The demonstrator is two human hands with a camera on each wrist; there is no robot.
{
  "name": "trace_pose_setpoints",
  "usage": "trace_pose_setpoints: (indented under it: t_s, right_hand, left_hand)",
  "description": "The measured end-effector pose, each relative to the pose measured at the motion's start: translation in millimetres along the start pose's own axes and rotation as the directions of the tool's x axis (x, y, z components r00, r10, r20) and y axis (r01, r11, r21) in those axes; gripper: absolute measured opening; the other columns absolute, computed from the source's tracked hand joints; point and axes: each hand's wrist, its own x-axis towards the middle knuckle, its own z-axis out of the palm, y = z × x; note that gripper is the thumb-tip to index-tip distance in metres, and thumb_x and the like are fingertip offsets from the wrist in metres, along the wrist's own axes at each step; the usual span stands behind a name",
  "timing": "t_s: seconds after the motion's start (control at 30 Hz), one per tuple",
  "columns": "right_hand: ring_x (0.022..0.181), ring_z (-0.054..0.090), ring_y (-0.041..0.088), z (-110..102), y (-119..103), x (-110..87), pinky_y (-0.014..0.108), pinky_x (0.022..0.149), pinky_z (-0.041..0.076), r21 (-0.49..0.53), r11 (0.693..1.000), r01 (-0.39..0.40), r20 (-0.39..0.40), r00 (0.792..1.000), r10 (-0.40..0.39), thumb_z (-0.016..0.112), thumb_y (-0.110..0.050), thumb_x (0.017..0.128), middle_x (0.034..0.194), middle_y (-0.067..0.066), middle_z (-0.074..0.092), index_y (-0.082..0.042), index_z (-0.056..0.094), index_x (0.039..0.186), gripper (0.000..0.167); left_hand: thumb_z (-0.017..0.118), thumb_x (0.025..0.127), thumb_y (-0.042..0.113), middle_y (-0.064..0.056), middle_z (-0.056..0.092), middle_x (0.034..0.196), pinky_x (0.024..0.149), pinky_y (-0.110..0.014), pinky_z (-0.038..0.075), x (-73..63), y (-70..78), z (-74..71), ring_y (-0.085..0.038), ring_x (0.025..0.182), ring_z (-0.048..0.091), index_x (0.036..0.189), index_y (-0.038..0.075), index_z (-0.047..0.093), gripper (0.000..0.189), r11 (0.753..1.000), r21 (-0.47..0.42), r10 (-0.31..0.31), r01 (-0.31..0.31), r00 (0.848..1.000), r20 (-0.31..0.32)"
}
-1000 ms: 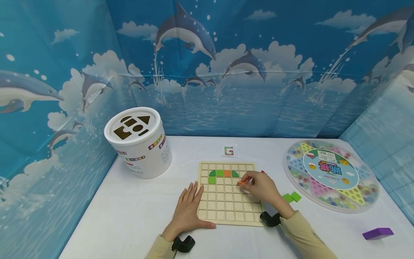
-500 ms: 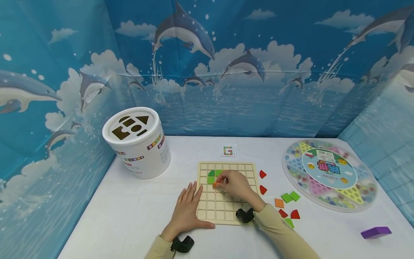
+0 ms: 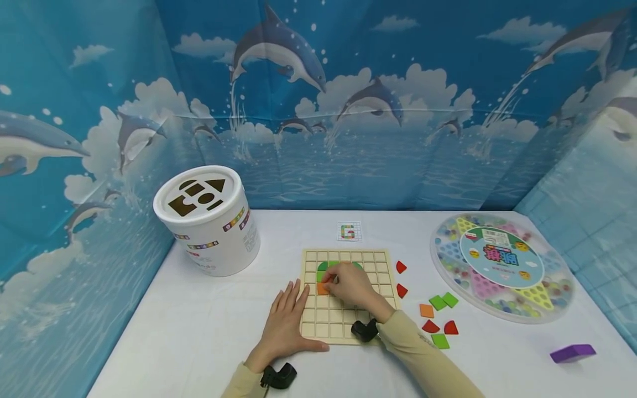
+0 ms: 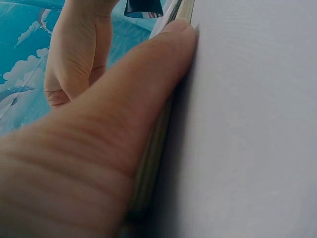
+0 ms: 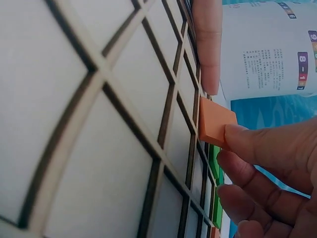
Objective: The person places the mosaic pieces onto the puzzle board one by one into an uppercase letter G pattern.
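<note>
An orange square tile (image 3: pixel 322 288) is over the wooden grid board (image 3: pixel 322 330), under the lower green tile in the left part of the grid. My right hand (image 3: pixel 350 284) pinches it at one edge; in the right wrist view the tile (image 5: pixel 215 121) sits close against the grid at the fingertips. Green tiles (image 3: pixel 320 275) form part of a row and column on the board, partly hidden by the right hand. My left hand (image 3: pixel 286 326) lies with fingers spread along the board's left side, and its thumb (image 4: pixel 163 49) rests along the near edge.
Right of the board lie red quarter-circle pieces (image 3: pixel 401 267), green square tiles (image 3: pixel 438 302) and an orange tile (image 3: pixel 426 310). A patterned card (image 3: pixel 349 231) is behind the board. A white bucket (image 3: pixel 219 243), a round marble game box (image 3: pixel 502 265) and a purple block (image 3: pixel 572 353) stand around.
My right hand has carried the orange tile leftward across the board, down to the cell under the green column. The left hand has stayed at the board's edge.
</note>
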Motion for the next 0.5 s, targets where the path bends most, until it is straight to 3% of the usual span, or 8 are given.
trace_pose_setpoints:
  t_s: [0.5]
  right_hand:
    - [0.055,0.049,0.003,4.3,-1.1,0.1,0.023,0.049,0.042,0.0,1.0,-0.02,-0.011,1.0,0.02,0.076,-0.011,0.08,0.073,-0.008,0.062,-0.014,0.073,0.077,0.005]
  left_hand:
    - [0.063,0.058,0.083,-0.018,0.013,0.155,0.112,-0.047,0.007,-0.2,-0.2,1.7,-0.031,0.143,0.005,0.151,0.005,0.022,0.128,1.0,-0.012,0.009,-0.01,1.0,-0.021]
